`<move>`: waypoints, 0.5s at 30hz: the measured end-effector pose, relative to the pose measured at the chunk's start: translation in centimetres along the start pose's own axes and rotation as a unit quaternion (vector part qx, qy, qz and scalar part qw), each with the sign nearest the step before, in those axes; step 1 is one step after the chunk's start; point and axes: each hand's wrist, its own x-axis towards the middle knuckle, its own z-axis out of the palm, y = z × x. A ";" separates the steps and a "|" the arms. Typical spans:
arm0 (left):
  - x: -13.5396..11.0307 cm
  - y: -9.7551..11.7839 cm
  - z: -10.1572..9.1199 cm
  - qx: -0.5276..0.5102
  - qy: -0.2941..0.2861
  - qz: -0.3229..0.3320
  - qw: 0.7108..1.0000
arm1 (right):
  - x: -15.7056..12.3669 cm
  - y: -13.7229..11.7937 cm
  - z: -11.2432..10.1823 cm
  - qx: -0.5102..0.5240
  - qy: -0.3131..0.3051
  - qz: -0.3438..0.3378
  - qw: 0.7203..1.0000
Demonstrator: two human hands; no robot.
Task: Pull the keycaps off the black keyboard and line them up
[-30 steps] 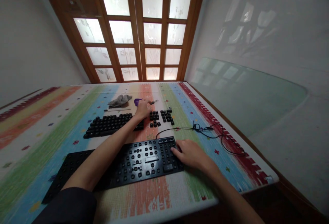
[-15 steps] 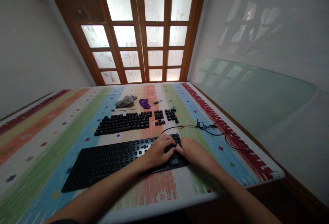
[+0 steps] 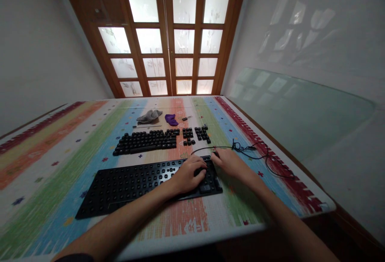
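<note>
A black keyboard (image 3: 129, 185) with most of its keycaps off lies slanted before me, rows of bare switches showing. My left hand (image 3: 190, 175) rests over its right end, thumb and fingers curled together. Something dark shows between them, but I cannot make out what. Past the keyboard's far right corner is my right hand (image 3: 227, 161), its fingertips pinched around a small black keycap (image 3: 215, 155). Behind the keyboard, loose black keycaps (image 3: 147, 141) stand in rows laid out like a keyboard, with smaller groups of keycaps (image 3: 202, 133) to their right.
A grey cloth (image 3: 149, 116), a purple cloth (image 3: 171, 120) and a small dark tool with metal prongs (image 3: 186, 118) lie farther back. The keyboard's black cable (image 3: 240, 148) runs coiled to the right. A striped tablecloth (image 3: 54, 189) covers the table; a wall borders its right side.
My right hand has moved away from my left fingers, up and to the right, with a keycap now showing in its fingertips. My left hand stays on the keyboard.
</note>
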 end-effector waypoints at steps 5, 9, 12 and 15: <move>-0.1 0.4 0.0 0.004 0.013 0.038 0.999 | 6.3 2.6 -1.5 -0.011 -0.001 0.048 0.999; -0.3 0.3 0.1 0.011 -0.004 0.048 0.999 | 10.2 4.0 -1.2 -0.024 -0.024 0.075 0.997; -0.3 0.2 0.1 0.008 -0.005 0.040 0.999 | 12.0 4.6 -0.6 -0.030 -0.044 0.076 0.996; -0.3 0.2 0.1 0.009 -0.005 0.042 0.999 | 13.3 4.9 -0.2 -0.035 -0.063 0.072 0.995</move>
